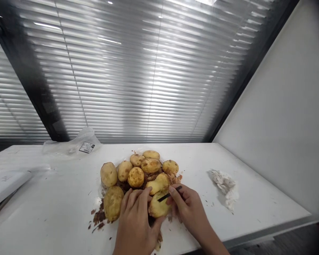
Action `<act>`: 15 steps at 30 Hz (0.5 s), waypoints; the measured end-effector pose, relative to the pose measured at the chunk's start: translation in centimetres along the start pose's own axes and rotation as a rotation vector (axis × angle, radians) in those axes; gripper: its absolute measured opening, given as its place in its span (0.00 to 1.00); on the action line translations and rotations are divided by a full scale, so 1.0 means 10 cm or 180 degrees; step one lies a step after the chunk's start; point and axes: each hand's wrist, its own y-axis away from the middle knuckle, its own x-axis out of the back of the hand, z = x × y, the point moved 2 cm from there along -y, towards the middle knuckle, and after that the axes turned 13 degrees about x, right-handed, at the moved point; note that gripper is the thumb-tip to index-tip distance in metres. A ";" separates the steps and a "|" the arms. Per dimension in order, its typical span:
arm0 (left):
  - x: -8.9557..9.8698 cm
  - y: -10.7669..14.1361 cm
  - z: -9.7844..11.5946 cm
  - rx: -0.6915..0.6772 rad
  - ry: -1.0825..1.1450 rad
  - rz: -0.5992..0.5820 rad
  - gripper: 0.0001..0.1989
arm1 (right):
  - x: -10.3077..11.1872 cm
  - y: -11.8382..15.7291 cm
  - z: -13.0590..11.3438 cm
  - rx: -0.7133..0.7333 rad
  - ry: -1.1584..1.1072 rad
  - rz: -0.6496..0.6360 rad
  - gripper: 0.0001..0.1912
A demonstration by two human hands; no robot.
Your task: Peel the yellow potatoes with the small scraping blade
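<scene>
A peeled yellow potato (158, 205) lies at the front of a pile. My left hand (136, 216) rests against its left side, fingers bent and together, thumb near its lower edge. Between the thumb and fingers of my right hand (184, 205) is a thin black tool (170, 193), its tip on the potato's surface. Another peeled potato (158, 183) sits just behind. To the left of my left hand is a large potato (113, 203) with its skin partly on. Several more potatoes (135, 177) lie behind, among brown peelings.
Brown scraps (99, 216) are scattered on the white table (61, 205). A clear plastic bag (74, 143) with a label lies at the back left, a white box-like object (6, 184) at the left, and crumpled tissue (224, 186) at the right. Blinds and a wall stand behind.
</scene>
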 end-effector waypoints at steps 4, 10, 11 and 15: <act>0.01 -0.01 0.02 0.0024 0.0014 0.0007 0.29 | 0.00 0.00 -0.01 -0.0009 0.0032 0.0137 0.23; 0.02 0.00 0.02 0.0022 -0.0001 0.0028 0.26 | -0.02 0.00 -0.01 -0.0116 -0.0137 -0.0010 0.24; 0.02 0.00 0.02 0.0020 -0.0007 0.0027 0.27 | -0.01 0.00 -0.01 -0.0104 -0.0083 0.0035 0.24; -0.01 -0.01 0.01 -0.0049 -0.0025 0.0022 0.28 | -0.03 0.03 -0.01 -0.0117 -0.0296 -0.0027 0.24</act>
